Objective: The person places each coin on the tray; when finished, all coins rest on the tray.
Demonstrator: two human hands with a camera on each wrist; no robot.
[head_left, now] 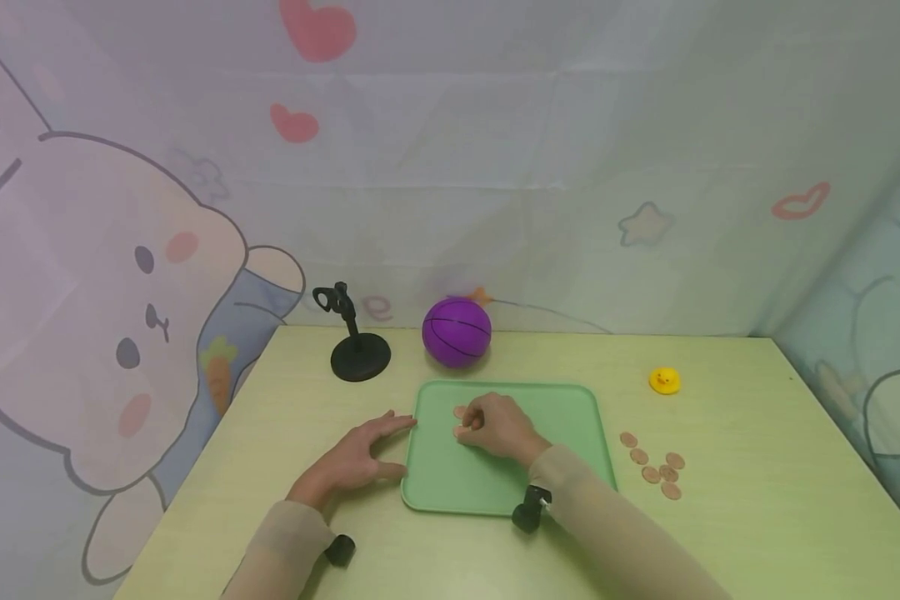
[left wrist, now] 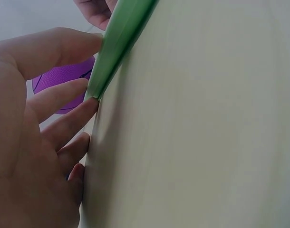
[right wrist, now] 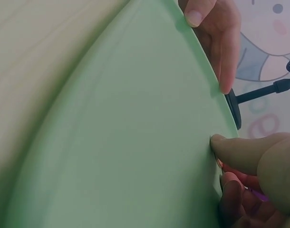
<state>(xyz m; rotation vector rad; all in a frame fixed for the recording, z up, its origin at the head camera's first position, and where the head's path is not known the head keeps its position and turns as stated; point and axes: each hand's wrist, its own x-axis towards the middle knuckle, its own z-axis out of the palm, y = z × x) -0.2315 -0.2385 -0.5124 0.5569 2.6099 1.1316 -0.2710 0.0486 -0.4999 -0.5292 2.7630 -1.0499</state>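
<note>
On the table lies a green tray point(head_left: 558, 417). My left hand point(head_left: 352, 458) spreads its fingers along the tray's left side, with thumb and fingertips at the rim. In the left wrist view its fingers point(left wrist: 66, 102) stay straight against the tray's edge. Over the left part of the tray, my right hand point(head_left: 501, 427) pinches a copper-coloured coin point(head_left: 460, 432) between thumb and fingers, close to the tray's surface. A second copper-coloured coin point(head_left: 459, 412) lies on the tray just behind it. In the right wrist view the thumb point(right wrist: 240, 152) covers most of the pinched coin.
Several copper-coloured coins point(head_left: 651, 475) lie on the table right of the tray, two overlapping. A yellow rubber duck point(head_left: 664, 382) sits behind them. Beyond the tray stand a purple ball point(head_left: 457, 333) and a black stand point(head_left: 360, 358), before a printed cloth backdrop point(head_left: 435, 150).
</note>
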